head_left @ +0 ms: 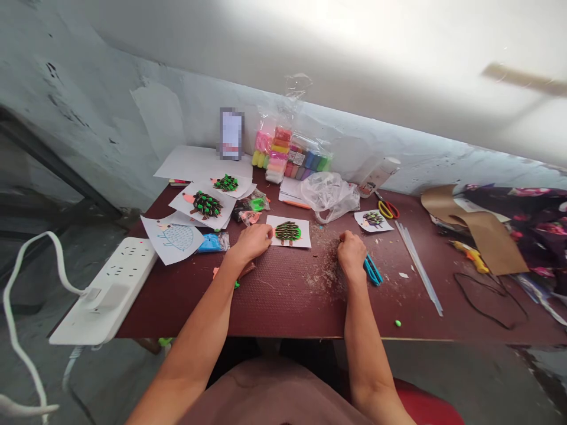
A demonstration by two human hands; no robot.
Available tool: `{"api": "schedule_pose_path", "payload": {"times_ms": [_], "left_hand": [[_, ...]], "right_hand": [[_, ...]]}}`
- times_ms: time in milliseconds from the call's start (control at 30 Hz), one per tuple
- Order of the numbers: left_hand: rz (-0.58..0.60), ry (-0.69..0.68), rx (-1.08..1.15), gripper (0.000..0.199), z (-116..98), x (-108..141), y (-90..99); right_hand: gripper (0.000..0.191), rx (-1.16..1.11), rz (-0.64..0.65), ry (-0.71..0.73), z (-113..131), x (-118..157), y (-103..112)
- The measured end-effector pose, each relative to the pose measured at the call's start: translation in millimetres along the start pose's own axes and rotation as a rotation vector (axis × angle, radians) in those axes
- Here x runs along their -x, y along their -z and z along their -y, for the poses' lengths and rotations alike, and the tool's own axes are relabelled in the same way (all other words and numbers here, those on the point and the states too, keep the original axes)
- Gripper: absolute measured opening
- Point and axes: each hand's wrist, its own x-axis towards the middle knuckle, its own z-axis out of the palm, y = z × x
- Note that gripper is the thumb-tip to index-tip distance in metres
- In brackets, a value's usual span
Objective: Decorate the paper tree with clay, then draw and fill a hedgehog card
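A white card [305,241] lies flat in the middle of the table. On it is a clay hedgehog [287,232] with dark strips for spines, a green body, a pink head and brown feet. My left hand [252,241] is closed at the card's left edge, fingertips on the pink head. Over a scatter of brown scraps [323,265], my right hand [352,252] has its fingers curled together; whatever they hold is too small to make out. Blue-handled pliers [372,270] lie just right of that hand. A smaller hedgehog card [373,221] rests beyond it.
Finished-looking hedgehog cards [206,205] and a blue drawing [175,239] lie left. Coloured clay packs [283,156], a phone [231,134] and a plastic bag [330,195] stand behind. Rightward are scissors [388,209], glue sticks [419,265] and a glue gun [472,255]. A power strip [110,289] sits left.
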Motion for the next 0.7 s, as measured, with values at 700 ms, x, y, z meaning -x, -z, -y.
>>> {"api": "schedule_pose_path", "payload": {"times_ms": [700], "left_hand": [[0.031, 0.010, -0.025, 0.021, -2.2, 1.4, 4.3]], "right_hand": [[0.016, -0.550, 0.068, 0.332, 67.3, -7.9, -19.6]]}}
